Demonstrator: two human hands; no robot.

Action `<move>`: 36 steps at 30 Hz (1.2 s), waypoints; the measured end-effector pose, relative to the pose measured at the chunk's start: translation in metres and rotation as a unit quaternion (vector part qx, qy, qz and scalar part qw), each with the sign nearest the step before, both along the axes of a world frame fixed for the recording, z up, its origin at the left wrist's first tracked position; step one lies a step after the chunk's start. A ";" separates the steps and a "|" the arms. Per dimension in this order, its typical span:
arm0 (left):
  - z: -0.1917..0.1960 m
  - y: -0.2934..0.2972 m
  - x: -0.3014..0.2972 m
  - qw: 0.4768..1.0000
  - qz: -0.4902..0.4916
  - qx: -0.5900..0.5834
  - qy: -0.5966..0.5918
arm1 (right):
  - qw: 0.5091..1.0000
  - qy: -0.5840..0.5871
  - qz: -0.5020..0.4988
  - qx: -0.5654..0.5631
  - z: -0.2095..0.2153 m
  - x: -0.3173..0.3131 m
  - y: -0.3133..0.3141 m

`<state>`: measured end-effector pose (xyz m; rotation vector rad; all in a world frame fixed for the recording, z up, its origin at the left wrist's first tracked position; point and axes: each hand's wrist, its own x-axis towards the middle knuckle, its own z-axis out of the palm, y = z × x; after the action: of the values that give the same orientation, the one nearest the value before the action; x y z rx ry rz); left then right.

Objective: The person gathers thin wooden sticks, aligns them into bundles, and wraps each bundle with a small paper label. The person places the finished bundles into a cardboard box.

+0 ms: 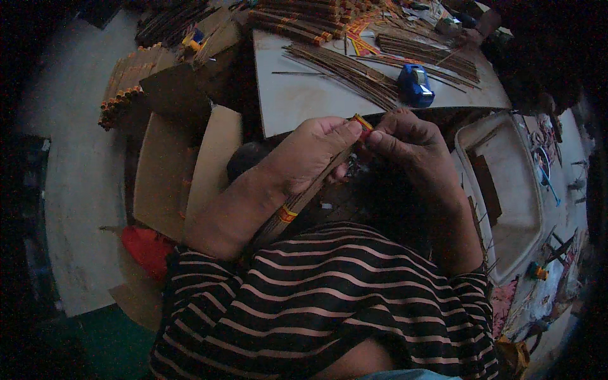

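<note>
My left hand [310, 149] is wrapped round a bundle of brown incense sticks [301, 197], which slants from my forearm up to the middle. A yellow and red paper band [287, 214] circles its lower part. At the upper end, a red and yellow paper band [364, 124] shows between my two hands. My right hand [408, 142] is closed, its thumb and fingertips pinching at that upper band. The bundle's lowest end is hidden by my striped shirt and forearm.
Ahead, a white table [297, 104] bears loose sticks [345, 75], a blue tape dispenser [416, 86] and stacked banded bundles [304, 19]. An open cardboard box [215, 142] stands left, near more bundles [130, 82]. A white plastic tub [522, 215] is right. Another person's hand [468, 37] shows at the far right.
</note>
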<state>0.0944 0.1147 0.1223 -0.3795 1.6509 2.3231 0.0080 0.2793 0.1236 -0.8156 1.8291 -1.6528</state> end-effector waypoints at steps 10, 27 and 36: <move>-0.001 0.002 0.011 1.000 -0.010 -0.012 0.012 | 0.999 -0.029 -0.012 0.017 0.001 0.009 -0.004; -0.005 0.008 0.014 0.999 0.008 -0.036 -0.007 | 0.984 0.150 -0.059 0.076 -0.006 0.010 -0.003; -0.007 0.009 0.019 1.000 0.006 -0.015 0.017 | 0.957 0.271 -0.063 0.080 -0.008 0.009 -0.003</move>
<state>0.1138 0.1236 0.1155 -0.3577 1.7058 2.3283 0.0168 0.2760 0.1155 -1.1848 2.3936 -1.4156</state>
